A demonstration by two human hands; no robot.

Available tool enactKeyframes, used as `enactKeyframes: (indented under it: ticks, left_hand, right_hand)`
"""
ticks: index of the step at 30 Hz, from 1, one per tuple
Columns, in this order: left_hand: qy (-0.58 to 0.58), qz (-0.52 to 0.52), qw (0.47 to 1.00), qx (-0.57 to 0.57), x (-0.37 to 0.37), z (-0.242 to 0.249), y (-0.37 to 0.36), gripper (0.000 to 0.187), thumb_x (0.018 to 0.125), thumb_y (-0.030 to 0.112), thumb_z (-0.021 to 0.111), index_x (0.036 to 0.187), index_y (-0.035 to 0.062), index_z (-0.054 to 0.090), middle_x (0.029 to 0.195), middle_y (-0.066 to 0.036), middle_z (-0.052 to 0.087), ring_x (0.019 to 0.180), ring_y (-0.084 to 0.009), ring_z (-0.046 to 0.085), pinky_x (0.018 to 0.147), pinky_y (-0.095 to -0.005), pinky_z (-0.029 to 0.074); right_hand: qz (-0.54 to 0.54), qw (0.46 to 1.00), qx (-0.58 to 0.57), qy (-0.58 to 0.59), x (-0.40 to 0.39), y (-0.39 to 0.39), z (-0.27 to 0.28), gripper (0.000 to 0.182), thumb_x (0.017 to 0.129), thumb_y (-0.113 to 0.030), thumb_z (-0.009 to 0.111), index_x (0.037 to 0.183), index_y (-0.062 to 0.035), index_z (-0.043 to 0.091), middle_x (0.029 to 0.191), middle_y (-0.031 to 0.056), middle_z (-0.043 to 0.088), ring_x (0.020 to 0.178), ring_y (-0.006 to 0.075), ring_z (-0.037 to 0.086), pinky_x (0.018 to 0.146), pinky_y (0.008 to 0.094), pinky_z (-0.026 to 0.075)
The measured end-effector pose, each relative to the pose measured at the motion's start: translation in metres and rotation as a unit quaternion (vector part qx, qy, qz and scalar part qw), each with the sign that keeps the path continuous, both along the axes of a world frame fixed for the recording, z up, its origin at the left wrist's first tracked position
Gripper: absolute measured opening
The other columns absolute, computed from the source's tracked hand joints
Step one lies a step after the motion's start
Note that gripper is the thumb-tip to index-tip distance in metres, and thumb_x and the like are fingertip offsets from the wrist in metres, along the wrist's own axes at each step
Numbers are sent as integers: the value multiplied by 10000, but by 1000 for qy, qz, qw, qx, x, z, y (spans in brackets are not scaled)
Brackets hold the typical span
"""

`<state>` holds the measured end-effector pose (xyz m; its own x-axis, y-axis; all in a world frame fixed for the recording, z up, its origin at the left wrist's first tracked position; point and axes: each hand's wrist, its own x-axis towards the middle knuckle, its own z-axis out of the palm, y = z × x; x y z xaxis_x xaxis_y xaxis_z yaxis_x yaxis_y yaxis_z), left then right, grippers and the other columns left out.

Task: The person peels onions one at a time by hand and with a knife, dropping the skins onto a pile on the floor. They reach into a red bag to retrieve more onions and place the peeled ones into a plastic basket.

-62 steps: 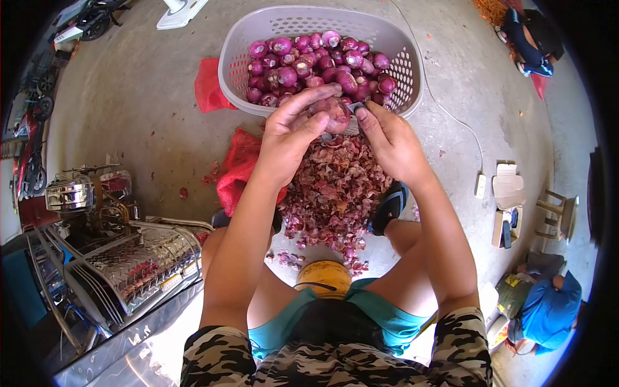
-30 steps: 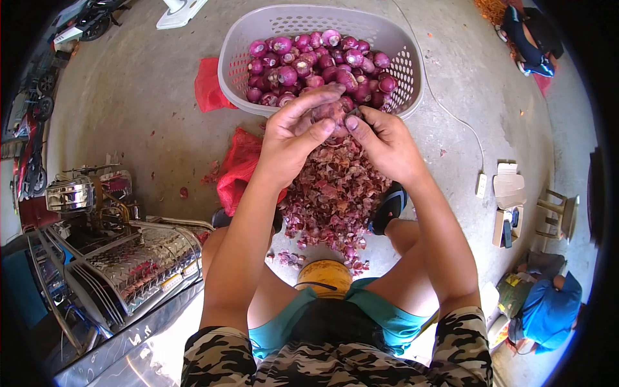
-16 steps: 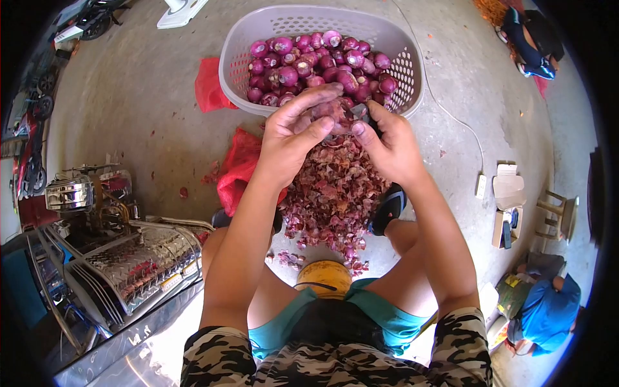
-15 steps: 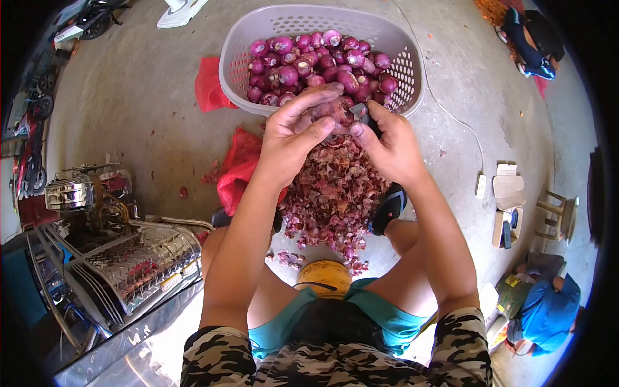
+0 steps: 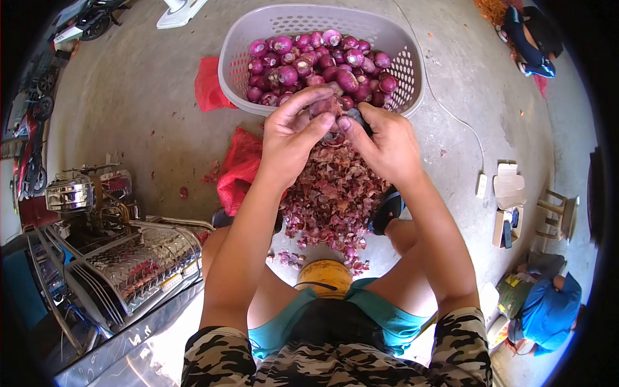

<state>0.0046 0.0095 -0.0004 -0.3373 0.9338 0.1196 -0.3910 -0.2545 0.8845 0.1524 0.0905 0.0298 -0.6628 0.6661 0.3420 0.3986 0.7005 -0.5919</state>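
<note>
My left hand [image 5: 291,132] is closed around a red onion [image 5: 327,107] with its dry skin partly on. My right hand [image 5: 387,138] grips a small knife [image 5: 358,119], of which only a dark bit shows between thumb and fingers. Its thumb presses close to the onion's right side. Both hands are held over the near rim of a grey plastic basket [image 5: 240,97], which holds many peeled red onions [image 5: 287,75]. Below them a heap of loose onion skins [image 5: 338,187] lies on the floor between my feet.
Red mesh bags [image 5: 238,171] lie left of the skins, beside a yellow container [image 5: 324,278]. A white cable runs to a power strip [image 5: 481,186] at right, near an open cardboard box [image 5: 509,193]. Shiny metal motorcycle bodywork [image 5: 142,258] stands at left. Other people [image 5: 548,316] sit at right.
My right thumb and the knife have shifted slightly left, in against the onion, and the blade is more hidden now. The left hand has barely moved, still around the onion.
</note>
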Motion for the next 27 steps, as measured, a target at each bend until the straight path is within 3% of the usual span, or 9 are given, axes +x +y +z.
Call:
enactKeyframes:
  ticks: [5,11,14,20,27]
  left_hand:
    - [14,6,999,-29,1,-1,-2,321,901,87,575,1212,25,519,1170,-92,574,995,-162,585,808,-317,520]
    - [-67,40,995,-55,-6,5,2,273,961,187,483,1186,37,514,1156,-99,573,991,-192,602,815,-353,536]
    - [-89,34,994,-52,-7,7,2,280,974,204,449,1192,37,504,1170,-110,563,996,-210,606,839,-376,533]
    - [-117,20,992,-30,-5,9,1,261,945,91,476,1196,25,504,1225,-119,537,1067,-219,575,905,-372,497]
    - [18,24,999,22,-3,-2,4,335,834,-74,572,1162,-4,562,1248,-109,515,1149,-204,517,951,-324,449]
  right_hand:
    - [25,1000,1,2,2,4,-1,349,815,-336,643,673,-34,539,574,152,550,546,348,565,498,428,442]
    - [153,985,38,-71,2,0,-6,354,812,-361,634,689,-37,560,597,153,570,579,344,585,532,444,455]
    - [91,992,10,-86,5,4,-9,354,816,-379,622,750,-32,588,638,167,592,625,352,598,562,450,463]
    - [25,987,-113,-107,18,10,5,356,870,-339,559,976,-2,595,771,224,621,755,399,605,662,469,471]
    - [37,992,-115,-43,15,8,2,362,894,-291,529,1057,30,575,844,255,615,816,410,599,690,473,469]
